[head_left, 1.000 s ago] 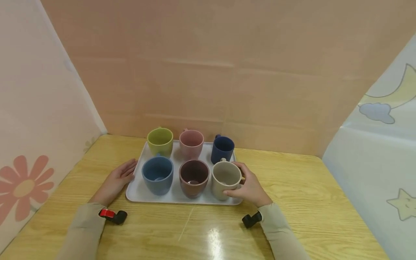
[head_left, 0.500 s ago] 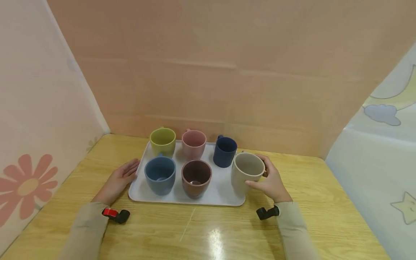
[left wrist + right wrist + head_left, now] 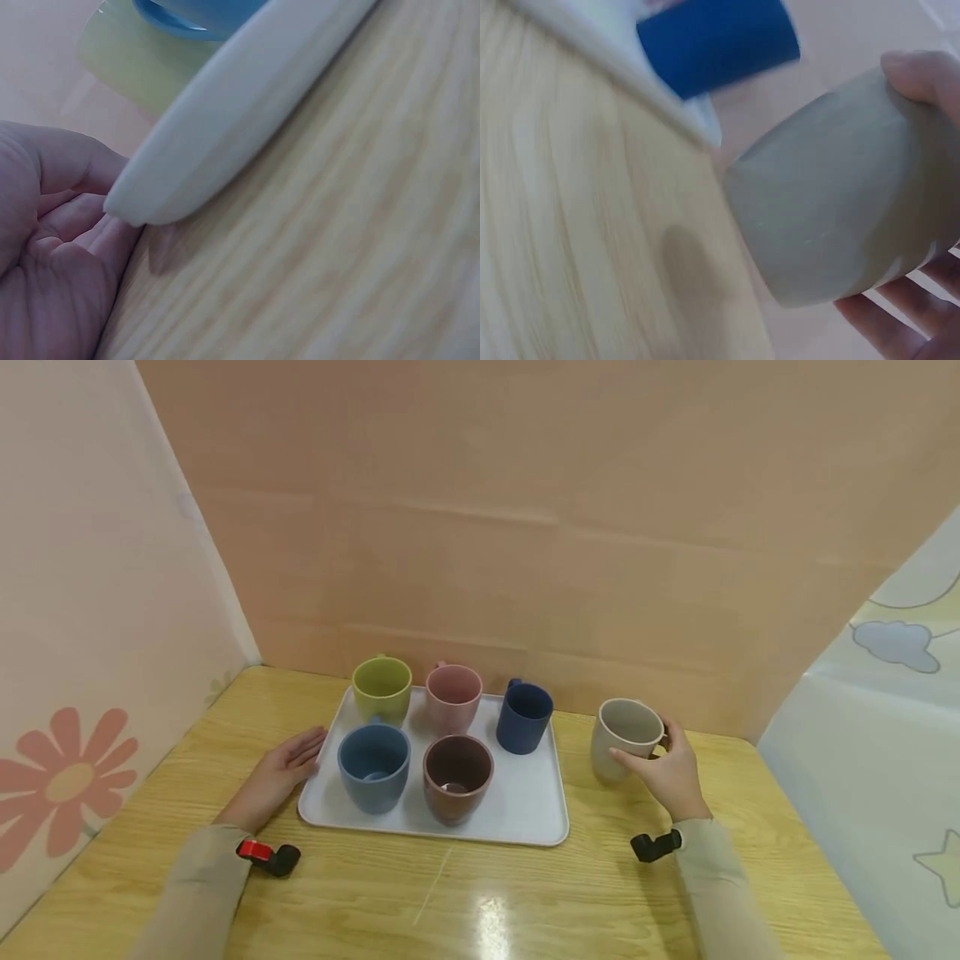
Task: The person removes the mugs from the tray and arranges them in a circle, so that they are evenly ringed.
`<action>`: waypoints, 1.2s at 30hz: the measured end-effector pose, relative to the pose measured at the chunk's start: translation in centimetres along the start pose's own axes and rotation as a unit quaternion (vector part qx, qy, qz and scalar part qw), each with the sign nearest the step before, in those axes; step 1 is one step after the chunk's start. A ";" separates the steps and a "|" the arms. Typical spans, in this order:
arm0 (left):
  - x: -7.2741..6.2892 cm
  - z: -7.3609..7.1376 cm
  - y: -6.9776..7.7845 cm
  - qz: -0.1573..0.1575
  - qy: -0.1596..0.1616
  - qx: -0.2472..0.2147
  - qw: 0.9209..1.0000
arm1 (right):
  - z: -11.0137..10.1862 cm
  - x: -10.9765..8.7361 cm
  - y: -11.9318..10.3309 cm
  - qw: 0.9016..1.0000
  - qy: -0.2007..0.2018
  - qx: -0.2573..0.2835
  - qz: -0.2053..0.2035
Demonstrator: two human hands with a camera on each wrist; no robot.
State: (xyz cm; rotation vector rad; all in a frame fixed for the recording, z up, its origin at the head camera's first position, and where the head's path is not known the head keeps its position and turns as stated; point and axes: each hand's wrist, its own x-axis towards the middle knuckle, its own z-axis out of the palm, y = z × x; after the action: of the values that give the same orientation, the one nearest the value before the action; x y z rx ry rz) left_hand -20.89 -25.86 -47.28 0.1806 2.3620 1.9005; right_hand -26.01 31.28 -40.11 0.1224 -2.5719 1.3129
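My right hand point(image 3: 672, 772) holds a beige mug point(image 3: 618, 743) by its side, thumb on the near wall and fingers on the far side. The mug is upright, right of the white tray point(image 3: 525, 814); in the right wrist view, the mug point(image 3: 825, 195) appears just above the tabletop. My left hand point(image 3: 279, 774) lies at the tray's left edge, its fingers touching the rim point(image 3: 187, 150) in the left wrist view. On the tray stand a blue mug point(image 3: 373, 781), a brown mug point(image 3: 456, 793), a green mug point(image 3: 381, 697), a pink mug point(image 3: 452, 706) and a navy mug point(image 3: 522, 727).
The wooden table point(image 3: 360, 902) runs up to an orange back wall point(image 3: 525, 527). A left panel point(image 3: 75, 568) with a flower print and a right panel point(image 3: 885, 752) with cloud and star prints flank it.
My right hand has taken the beige mug from the tray's front right corner and carried it right, past the tray's edge. The left hand stays by the tray.
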 end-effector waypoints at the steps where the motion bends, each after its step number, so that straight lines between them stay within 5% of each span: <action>1: 0.0 0.0 0.1 0.001 0.002 -0.002 1.000 | -0.4 0.3 0.3 1.000 0.000 -0.005 0.007; 10: 0.2 0.1 -0.1 0.013 -0.002 -0.003 1.000 | -2.4 2.9 3.0 0.997 0.007 -0.038 0.067; 19: 0.3 0.2 -0.3 0.025 0.000 -0.002 1.000 | -3.3 4.3 4.5 0.994 0.030 -0.013 0.102; 36: -0.1 0.3 0.1 0.016 -0.002 -0.008 1.000 | -3.5 3.9 6.0 0.996 0.024 0.004 0.087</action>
State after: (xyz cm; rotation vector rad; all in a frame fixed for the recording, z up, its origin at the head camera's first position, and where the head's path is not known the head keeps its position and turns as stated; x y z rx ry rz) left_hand -20.77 -25.59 -47.26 0.2223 2.3549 1.9311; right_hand -30.27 37.80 -41.83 -0.1330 -2.5844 1.3678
